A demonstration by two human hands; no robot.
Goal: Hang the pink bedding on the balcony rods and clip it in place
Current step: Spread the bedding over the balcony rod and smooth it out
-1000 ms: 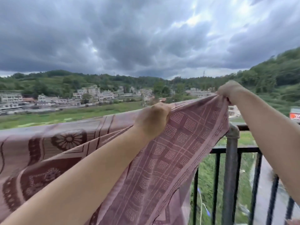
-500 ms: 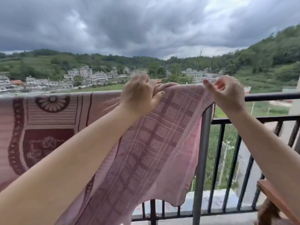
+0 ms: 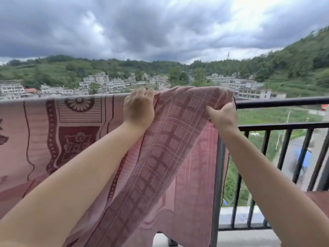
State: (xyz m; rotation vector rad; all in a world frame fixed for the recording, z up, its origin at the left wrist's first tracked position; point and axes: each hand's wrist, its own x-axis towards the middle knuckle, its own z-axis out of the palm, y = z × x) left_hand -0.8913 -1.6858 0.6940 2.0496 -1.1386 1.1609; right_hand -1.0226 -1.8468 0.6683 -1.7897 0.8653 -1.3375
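Observation:
The pink bedding (image 3: 58,139), patterned in dark red, hangs over the top balcony rod (image 3: 281,102) from the left edge to about the middle. Its right end, a checked border (image 3: 178,132), is bunched up above the rod. My left hand (image 3: 138,111) grips a fold of that end at the rod. My right hand (image 3: 222,116) pinches the cloth's right edge just left of the bare stretch of rod. No clip is visible.
A black railing (image 3: 284,125) with vertical bars runs below the rod, and a thick post (image 3: 218,184) stands under my right hand. A brown wooden surface (image 3: 318,198) sits at the right edge. Beyond are fields, buildings and hills.
My right hand dropped from above the rod and now pinches the cloth's right edge. The left hand kept its grip, and the bunched end spread a little to the right.

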